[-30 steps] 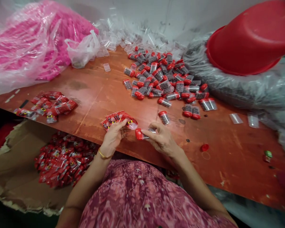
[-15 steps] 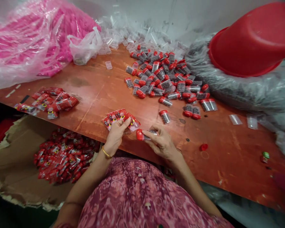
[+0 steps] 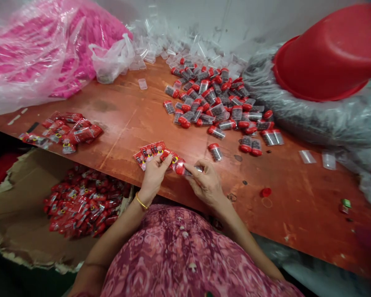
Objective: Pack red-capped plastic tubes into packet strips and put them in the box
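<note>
Our right hand (image 3: 205, 183) grips a small clear vial with a red cap (image 3: 185, 169), fingers closed along its body and the cap end pointing left. Our left hand (image 3: 153, 175) pinches a fan of red printed sleeves (image 3: 151, 152), thumb on top, and the cap of the vial touches the open mouth of the nearest sleeve. Both hands sit just at the near edge of the reddish-brown table (image 3: 126, 119), with our patterned pink top below them.

Just beyond the right hand lies a single capped vial (image 3: 215, 152), and past it a broad heap of filled vials (image 3: 216, 101) spreads toward the back. A loose red cap (image 3: 266, 192) lies to the right on bare board, near two empty clear tubes (image 3: 317, 157). Farther right, a red plastic basin (image 3: 324, 57) rests tilted on a grey plastic-wrapped bundle (image 3: 312, 113) that fills that side of the table.

To the left, a small cluster of finished packets (image 3: 68, 131) lies near the table's edge, well apart from our hands, with open board between. Behind it sits a large pink-filled plastic bag (image 3: 40, 53) and a smaller clear bag (image 3: 111, 64). Below the table edge on the left, a torn cardboard box (image 3: 15, 222) holds a pile of packed red sleeves (image 3: 83, 204).
</note>
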Available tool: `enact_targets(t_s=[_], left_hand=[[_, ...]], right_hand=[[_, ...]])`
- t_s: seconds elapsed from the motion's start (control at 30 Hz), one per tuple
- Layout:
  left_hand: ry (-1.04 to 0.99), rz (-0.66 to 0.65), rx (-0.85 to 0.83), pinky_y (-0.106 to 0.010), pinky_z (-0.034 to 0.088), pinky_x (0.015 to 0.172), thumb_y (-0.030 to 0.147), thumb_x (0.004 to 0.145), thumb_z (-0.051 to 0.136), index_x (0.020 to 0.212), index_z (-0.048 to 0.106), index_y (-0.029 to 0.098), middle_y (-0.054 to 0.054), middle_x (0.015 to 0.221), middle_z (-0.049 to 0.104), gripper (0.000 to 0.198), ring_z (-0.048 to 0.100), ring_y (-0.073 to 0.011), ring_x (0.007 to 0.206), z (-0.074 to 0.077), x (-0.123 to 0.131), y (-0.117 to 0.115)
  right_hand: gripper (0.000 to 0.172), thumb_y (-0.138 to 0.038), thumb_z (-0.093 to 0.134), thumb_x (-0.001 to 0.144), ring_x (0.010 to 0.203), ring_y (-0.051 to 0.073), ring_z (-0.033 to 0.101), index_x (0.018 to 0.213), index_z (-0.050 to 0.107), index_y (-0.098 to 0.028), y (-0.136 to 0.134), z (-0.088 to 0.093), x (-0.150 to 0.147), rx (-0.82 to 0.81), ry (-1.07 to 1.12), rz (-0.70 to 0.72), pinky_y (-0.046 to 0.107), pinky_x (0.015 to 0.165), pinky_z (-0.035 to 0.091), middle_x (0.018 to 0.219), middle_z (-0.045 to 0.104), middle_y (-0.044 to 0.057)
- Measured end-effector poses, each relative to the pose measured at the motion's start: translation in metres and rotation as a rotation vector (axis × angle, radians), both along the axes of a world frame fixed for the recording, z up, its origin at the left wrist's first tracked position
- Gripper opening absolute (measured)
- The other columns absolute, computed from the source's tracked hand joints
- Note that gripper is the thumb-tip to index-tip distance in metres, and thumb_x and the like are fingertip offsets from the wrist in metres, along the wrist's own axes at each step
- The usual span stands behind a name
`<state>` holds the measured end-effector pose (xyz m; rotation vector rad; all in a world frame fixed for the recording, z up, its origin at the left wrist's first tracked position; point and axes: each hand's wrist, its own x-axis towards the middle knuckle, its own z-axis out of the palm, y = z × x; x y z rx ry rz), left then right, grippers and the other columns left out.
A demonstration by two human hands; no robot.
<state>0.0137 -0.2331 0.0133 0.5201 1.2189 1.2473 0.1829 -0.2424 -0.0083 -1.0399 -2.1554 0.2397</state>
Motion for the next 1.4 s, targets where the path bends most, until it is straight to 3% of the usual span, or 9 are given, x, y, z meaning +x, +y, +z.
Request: enact_targets(t_s=[0.2,0.4,0.53,0.67,0.77,0.93,1.0,1.17,1.4], left_hand=[[-0.039,0.038,0.038,-0.021,0.049,0.061,0.034,0.046,0.084,0.068,0.06,0.014,0.002,0.065,0.065,0.038,0.057,-0.0086,0.057,0.002,0.01,0.001],[-0.215,0.015,-0.077,-0.021,0.05,0.064,0.029,0.042,0.086,0.072,0.061,0.015,0.001,0.07,0.068,0.041,0.062,-0.01,0.063,0.001,0.014,0.0],[-0.223,0.095,-0.077,-0.021,0.049,0.065,0.028,0.045,0.085,0.074,0.061,0.015,0.001,0.072,0.068,0.04,0.063,-0.0108,0.067,-0.003,0.013,0.001],[-0.175,0.097,-0.049,-0.018,0.044,0.055,0.028,0.045,0.085,0.068,0.06,0.015,0.003,0.063,0.064,0.037,0.057,-0.0077,0.056,-0.006,0.011,0.004],[-0.166,0.069,-0.003,-0.017,0.041,0.051,0.028,0.05,0.082,0.063,0.059,0.014,0.004,0.057,0.061,0.03,0.052,-0.0057,0.05,-0.005,0.009,0.007],[-0.135,0.046,0.06,-0.024,0.049,0.067,0.031,0.057,0.077,0.069,0.065,0.014,-0.001,0.07,0.068,0.025,0.061,-0.0126,0.065,-0.005,0.01,0.005],[-0.067,-0.025,0.093,-0.024,0.049,0.067,0.037,0.063,0.073,0.071,0.066,0.014,-0.002,0.07,0.068,0.025,0.061,-0.0135,0.066,-0.009,0.014,0.001],[-0.032,-0.088,0.124,-0.025,0.048,0.063,0.044,0.068,0.069,0.072,0.067,0.016,-0.003,0.069,0.068,0.028,0.061,-0.0153,0.066,-0.017,0.022,-0.006],[-0.153,-0.022,0.063,-0.029,0.051,0.077,0.041,0.059,0.077,0.071,0.066,0.015,-0.004,0.076,0.071,0.032,0.066,-0.0189,0.08,0.001,0.009,-0.012]], right_hand=[[0.047,-0.021,0.049,0.087,0.087,0.021,0.049,0.133,0.046,-0.027,-0.003,-0.004,-0.015,-0.065,0.063,-0.044,0.035,0.071,0.048,0.095,0.045,0.008],[0.047,-0.019,0.048,0.087,0.086,0.02,0.051,0.134,0.044,-0.028,-0.006,-0.009,-0.031,-0.159,0.267,-0.115,0.036,0.074,0.048,0.092,0.048,0.007],[0.043,-0.029,0.047,0.088,0.07,0.016,0.053,0.13,0.044,-0.022,-0.007,-0.014,-0.033,-0.468,0.459,-0.122,0.03,0.063,0.049,0.086,0.056,0.005],[0.022,-0.037,0.05,0.087,0.044,0.008,0.041,0.1,0.056,-0.021,-0.003,-0.013,-0.033,-0.786,0.738,-0.072,0.02,0.042,0.038,0.061,0.048,-0.005],[0.022,-0.04,0.058,0.081,0.041,0.006,0.039,0.093,0.057,-0.021,-0.001,-0.008,-0.035,-0.884,0.881,-0.056,0.018,0.038,0.033,0.059,0.049,-0.006],[0.027,-0.044,0.063,0.075,0.035,0.004,0.036,0.088,0.059,-0.02,-0.004,0.0,-0.041,-1.041,1.029,-0.033,0.019,0.035,0.031,0.061,0.056,-0.005],[0.027,-0.045,0.062,0.076,0.033,0.004,0.034,0.087,0.059,-0.02,-0.007,0.002,-0.045,-1.043,1.045,-0.059,0.02,0.034,0.029,0.058,0.056,-0.005],[0.024,-0.042,0.06,0.079,0.048,0.009,0.048,0.093,0.061,-0.022,-0.009,0.0,-0.052,-0.772,0.943,-0.179,0.02,0.04,0.039,0.072,0.063,-0.001],[0.025,-0.038,0.058,0.081,0.052,0.011,0.058,0.101,0.06,-0.023,-0.003,-0.002,-0.042,-0.819,0.757,0.042,0.024,0.054,0.05,0.069,0.063,-0.003]])
